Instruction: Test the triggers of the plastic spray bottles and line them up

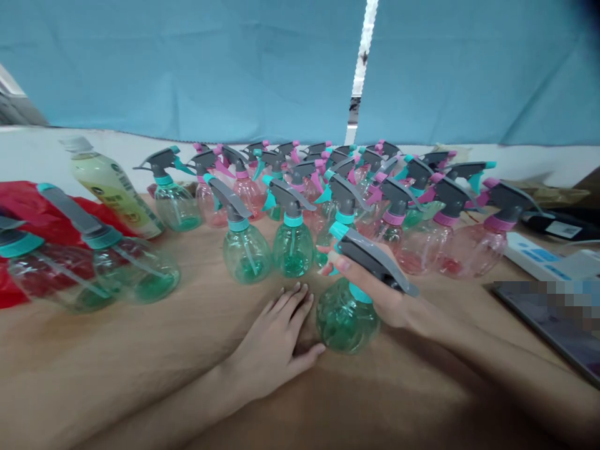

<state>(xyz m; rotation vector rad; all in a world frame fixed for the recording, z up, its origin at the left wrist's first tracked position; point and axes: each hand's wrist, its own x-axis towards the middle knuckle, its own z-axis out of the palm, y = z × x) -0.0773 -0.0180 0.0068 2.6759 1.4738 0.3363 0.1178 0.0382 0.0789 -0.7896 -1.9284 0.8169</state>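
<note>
My right hand is closed around the neck and trigger of a green spray bottle with a grey and teal spray head. That bottle is slightly tilted, low over or on the table in front of me. Flat on the table to its left lies my left hand, fingers spread, with the thumb close to the bottle's base. Just beyond the hands stand two more green spray bottles, one on the left and one beside it. Pink spray bottles stand to the right.
Several green and pink spray bottles crowd the back. Two green bottles, one of them nearer, lean at the left by a red plastic bag and a drink bottle. On the right are a power strip and a dark flat device.
</note>
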